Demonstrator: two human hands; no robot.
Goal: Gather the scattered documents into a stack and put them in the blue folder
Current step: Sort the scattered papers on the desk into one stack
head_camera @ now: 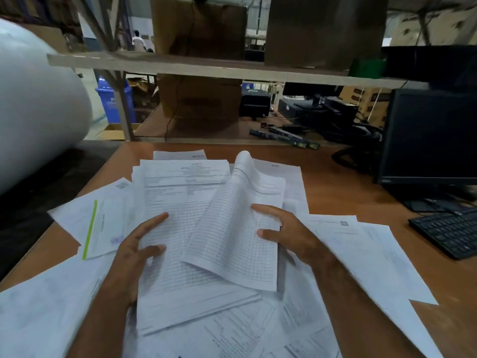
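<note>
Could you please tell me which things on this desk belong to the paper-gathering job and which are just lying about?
Job: the stack in the left hand; the gridded sheets in the right hand; loose papers around. No blue folder visible.

Lying about: monitor, keyboard, cardboard boxes.

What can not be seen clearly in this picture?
Head view:
- Blue folder: not in view.
- Text on the documents: too small and blurred.
- Sheets under the left hand and right hand: covered.
- Lowest papers: cut off by the bottom edge.

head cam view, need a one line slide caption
Both hands, left hand and right hand, gather printed documents on a paper-strewn wooden desk.
</note>
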